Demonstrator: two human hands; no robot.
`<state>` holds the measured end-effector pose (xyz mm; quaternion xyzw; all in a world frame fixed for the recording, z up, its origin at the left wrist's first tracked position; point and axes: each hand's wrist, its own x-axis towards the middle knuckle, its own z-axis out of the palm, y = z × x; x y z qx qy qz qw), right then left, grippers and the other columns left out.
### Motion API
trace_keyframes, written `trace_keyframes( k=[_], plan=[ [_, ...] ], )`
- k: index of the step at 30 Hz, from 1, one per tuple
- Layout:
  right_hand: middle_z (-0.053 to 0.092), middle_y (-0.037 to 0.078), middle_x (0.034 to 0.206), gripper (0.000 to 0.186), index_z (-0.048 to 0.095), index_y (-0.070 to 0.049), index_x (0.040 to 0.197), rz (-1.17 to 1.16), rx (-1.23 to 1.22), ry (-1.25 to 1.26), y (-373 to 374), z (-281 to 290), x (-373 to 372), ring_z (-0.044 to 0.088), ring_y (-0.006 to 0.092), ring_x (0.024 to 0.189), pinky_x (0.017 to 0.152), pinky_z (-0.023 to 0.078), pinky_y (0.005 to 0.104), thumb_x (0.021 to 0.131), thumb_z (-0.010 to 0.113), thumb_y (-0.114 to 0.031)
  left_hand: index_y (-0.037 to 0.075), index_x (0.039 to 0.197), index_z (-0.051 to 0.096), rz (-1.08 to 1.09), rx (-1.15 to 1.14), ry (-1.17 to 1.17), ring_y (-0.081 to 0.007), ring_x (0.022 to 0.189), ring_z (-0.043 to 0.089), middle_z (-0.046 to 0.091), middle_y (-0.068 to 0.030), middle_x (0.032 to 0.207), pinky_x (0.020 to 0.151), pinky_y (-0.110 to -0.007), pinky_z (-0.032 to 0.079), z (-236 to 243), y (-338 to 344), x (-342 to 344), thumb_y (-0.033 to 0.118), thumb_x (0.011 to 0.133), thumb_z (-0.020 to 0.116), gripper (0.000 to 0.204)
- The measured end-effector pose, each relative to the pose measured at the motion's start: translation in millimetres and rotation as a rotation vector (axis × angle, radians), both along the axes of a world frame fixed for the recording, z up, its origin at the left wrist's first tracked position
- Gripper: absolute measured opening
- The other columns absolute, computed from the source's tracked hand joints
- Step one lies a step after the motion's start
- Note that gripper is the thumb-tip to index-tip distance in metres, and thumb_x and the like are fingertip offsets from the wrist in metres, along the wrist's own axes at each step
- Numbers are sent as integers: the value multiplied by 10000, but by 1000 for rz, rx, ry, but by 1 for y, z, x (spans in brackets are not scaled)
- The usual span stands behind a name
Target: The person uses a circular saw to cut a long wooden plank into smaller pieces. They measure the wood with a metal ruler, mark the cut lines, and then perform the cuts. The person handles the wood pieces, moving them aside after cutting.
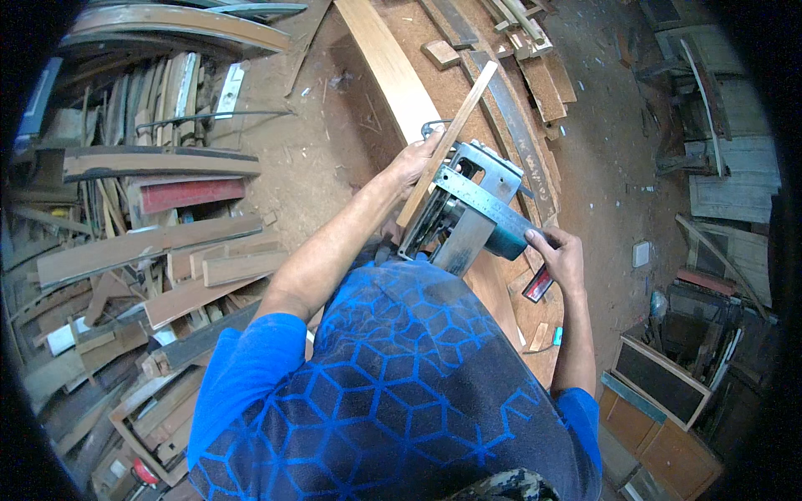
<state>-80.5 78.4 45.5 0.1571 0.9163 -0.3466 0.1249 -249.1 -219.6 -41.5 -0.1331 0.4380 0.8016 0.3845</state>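
Before my body, a portable circular saw (465,242) is tilted with its metal base plate (499,174) facing up. My left hand (415,160) is closed around a narrow wooden strip (451,138), which stands along the saw's left side. A metal try square blade (489,203) lies across the saw's base. My right hand (558,255) is closed on the square at its right end, thumb on top. The square's dark and red handle (539,285) points down below that hand. The fingertips of my left hand are partly hidden behind the strip.
A long pale board (393,71) runs away from me beyond the saw. Dark-faced planks (522,125) and short wood offcuts (440,55) lie to its right. Scrap timber (213,238) is piled at the left. A wooden drawer-like box (664,380) stands at the right.
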Motion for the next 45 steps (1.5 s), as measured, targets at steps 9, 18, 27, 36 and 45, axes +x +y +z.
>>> trace_keyframes(
  k=[9,18,27,36,45],
  plan=[
    [739,100,750,436,795,-13,1001,21,30,-43,3,0,-2,675,145,691,663,522,317,875,791,-430,35,1124,643,-11,28,32,-137,635,666,667,-82,797,522,-287,601,-8,4,-1,528,1072,444,534],
    [725,88,733,431,793,-8,986,-18,-17,11,5,-5,2,650,144,666,636,505,316,873,801,-423,31,1083,649,11,-17,32,-132,588,653,658,-58,767,481,-279,586,-2,8,-2,537,1059,473,537],
    [734,102,751,443,791,-3,991,-22,-5,-40,6,-6,1,662,153,681,656,516,326,873,799,-429,16,991,665,36,8,21,-126,550,637,663,-60,723,445,-291,551,-13,9,-1,590,1020,527,591],
    [753,114,789,422,790,-5,1005,-14,-5,-54,2,0,-1,686,158,719,688,529,323,879,795,-408,26,989,661,34,18,29,-126,535,628,659,-51,717,463,-292,562,-21,11,-2,580,1025,525,571],
    [750,97,777,409,790,-14,1018,-20,-46,-35,4,-6,3,678,139,714,676,520,303,887,790,-401,51,1019,665,-6,26,18,-121,592,647,660,-50,759,471,-283,570,-12,10,-5,579,1034,501,553]
  ],
)
